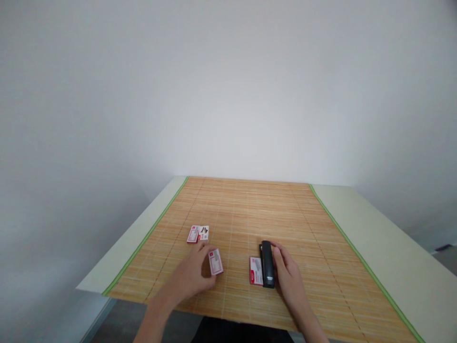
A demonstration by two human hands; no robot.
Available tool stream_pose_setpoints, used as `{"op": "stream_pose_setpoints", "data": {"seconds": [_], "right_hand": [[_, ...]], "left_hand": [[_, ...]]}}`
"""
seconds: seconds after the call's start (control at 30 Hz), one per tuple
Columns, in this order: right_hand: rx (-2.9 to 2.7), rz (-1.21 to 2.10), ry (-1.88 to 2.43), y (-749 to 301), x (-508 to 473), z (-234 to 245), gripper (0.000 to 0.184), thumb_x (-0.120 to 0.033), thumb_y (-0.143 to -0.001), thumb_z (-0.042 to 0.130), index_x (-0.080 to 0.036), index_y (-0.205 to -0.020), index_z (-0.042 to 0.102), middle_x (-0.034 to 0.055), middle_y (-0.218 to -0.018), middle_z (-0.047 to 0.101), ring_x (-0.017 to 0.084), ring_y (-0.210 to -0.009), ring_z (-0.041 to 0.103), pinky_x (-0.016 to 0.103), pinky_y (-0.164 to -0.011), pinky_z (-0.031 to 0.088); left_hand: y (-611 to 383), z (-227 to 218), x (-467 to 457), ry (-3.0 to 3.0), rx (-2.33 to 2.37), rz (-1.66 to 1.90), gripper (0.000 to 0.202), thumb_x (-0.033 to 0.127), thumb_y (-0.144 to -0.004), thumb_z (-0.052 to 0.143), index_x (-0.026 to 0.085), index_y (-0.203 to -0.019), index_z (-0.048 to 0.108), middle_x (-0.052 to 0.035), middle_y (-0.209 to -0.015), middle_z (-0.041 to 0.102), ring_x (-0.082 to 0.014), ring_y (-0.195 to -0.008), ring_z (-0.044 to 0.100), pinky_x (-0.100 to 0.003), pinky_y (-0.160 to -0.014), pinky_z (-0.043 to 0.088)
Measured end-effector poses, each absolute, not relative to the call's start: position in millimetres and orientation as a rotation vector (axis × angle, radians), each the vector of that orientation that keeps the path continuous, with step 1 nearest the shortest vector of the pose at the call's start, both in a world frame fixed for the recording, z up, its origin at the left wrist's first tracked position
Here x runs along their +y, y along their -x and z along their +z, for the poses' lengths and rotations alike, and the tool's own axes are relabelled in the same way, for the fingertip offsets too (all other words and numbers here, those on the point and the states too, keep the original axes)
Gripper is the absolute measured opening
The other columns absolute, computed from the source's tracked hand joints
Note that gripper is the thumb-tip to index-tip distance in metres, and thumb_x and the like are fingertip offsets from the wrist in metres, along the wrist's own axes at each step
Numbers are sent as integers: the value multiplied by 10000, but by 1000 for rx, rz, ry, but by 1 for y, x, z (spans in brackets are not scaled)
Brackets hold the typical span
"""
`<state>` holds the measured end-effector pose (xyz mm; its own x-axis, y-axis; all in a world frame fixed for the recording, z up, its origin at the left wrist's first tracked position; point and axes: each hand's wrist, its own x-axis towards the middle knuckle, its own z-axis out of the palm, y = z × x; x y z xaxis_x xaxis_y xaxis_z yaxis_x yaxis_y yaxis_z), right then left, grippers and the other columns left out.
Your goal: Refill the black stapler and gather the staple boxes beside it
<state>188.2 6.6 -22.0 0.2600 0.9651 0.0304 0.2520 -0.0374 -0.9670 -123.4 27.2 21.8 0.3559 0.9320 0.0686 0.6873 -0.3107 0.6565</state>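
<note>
Between the thumb and fingers of my left hand is a small white-and-red staple box. It is held close to the mat, slightly tilted; whether it touches the mat I cannot tell. My right hand is curled around the right side of a black stapler, with fingers at its far end and side. Against the stapler's left side lies a flat red-and-white packet. Beyond my left hand, two more small boxes sit side by side, one with a red frame and one with a dark stapler picture.
A bamboo mat with green edging covers the middle of a pale table. White walls rise behind and beside it. The table's front edge runs just before my body, where dark clothing shows.
</note>
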Motion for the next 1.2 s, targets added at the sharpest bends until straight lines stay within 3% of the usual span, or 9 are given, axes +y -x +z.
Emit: {"op": "stream_pose_setpoints", "data": {"seconds": [0.27, 0.47, 0.77, 0.83, 0.9, 0.97, 1.03, 1.13, 1.2], "right_hand": [[-1183, 904, 1448, -187, 10, -27, 586, -658, -983, 457, -218, -1312, 661, 101, -1155, 749, 270, -983, 695, 365, -857, 561], [-1237, 873, 1493, -187, 9, -31, 621, -666, -954, 507, -201, -1338, 654, 56, -808, 721, 242, -722, 647, 353, -733, 545], [-1279, 909, 1444, -188, 8, -27, 567, -627, -969, 516, -203, -1317, 659, 35, -753, 687, 223, -671, 624, 333, -679, 533], [-1248, 910, 1456, -189, 8, -28, 588, -640, -953, 536, -204, -1331, 648, 29, -740, 679, 223, -658, 621, 322, -629, 520], [-1203, 942, 1466, -190, 8, -29, 622, -660, -944, 537, -211, -1367, 624, 29, -749, 682, 228, -656, 625, 314, -579, 503], [-1157, 976, 1461, -189, 8, -30, 649, -679, -944, 521, -218, -1394, 607, 36, -771, 693, 232, -660, 629, 314, -568, 499], [-1125, 986, 1449, -188, 8, -31, 665, -693, -936, 528, -217, -1393, 610, 39, -787, 706, 231, -668, 632, 321, -596, 508], [-1105, 986, 1434, -187, 8, -31, 672, -705, -912, 560, -220, -1374, 624, 29, -784, 710, 225, -667, 626, 329, -626, 513], [-1107, 1002, 1427, -187, 8, -31, 664, -701, -912, 564, -229, -1375, 622, 22, -777, 708, 225, -657, 623, 333, -622, 513]], "left_hand": [[27, 25, 30, -2165, 1020, 563, 738, 160, -634, 775, 322, -1329, 587, -48, -1299, 596, -284, -1219, 568, -416, -1088, 462], [17, 10, 34, -2153, 1009, 578, 668, 295, -651, 879, 299, -1266, 618, -47, -1230, 621, -297, -1164, 556, -434, -1032, 457], [-2, 2, 27, -2129, 1068, 621, 724, 384, -581, 948, 285, -1229, 640, -63, -1222, 622, -320, -1149, 567, -462, -1013, 471], [6, 7, 25, -2071, 1069, 688, 879, 457, -572, 959, 301, -1350, 580, -72, -1330, 587, -331, -1217, 555, -459, -1046, 471], [32, 12, 31, -2013, 1157, 809, 877, 533, -681, 891, 311, -1437, 506, -74, -1411, 544, -318, -1245, 554, -445, -1053, 479], [74, 13, 46, -2008, 1363, 935, 583, 522, -880, 708, 287, -1386, 540, -75, -1356, 578, -289, -1175, 589, -447, -1018, 497], [126, 8, 67, -2061, 1596, 1043, 459, 458, -915, 642, 236, -1313, 588, -95, -1293, 615, -301, -1181, 586, -493, -1056, 469], [191, -8, 94, -2210, 1695, 887, 666, 410, -840, 689, 231, -1454, 503, -108, -1471, 548, -344, -1363, 482, -564, -1170, 357], [212, -18, 101, -2259, 1623, 753, 738, 380, -857, 665, 240, -1540, 422, -99, -1564, 476, -331, -1422, 441, -541, -1197, 338]]}}
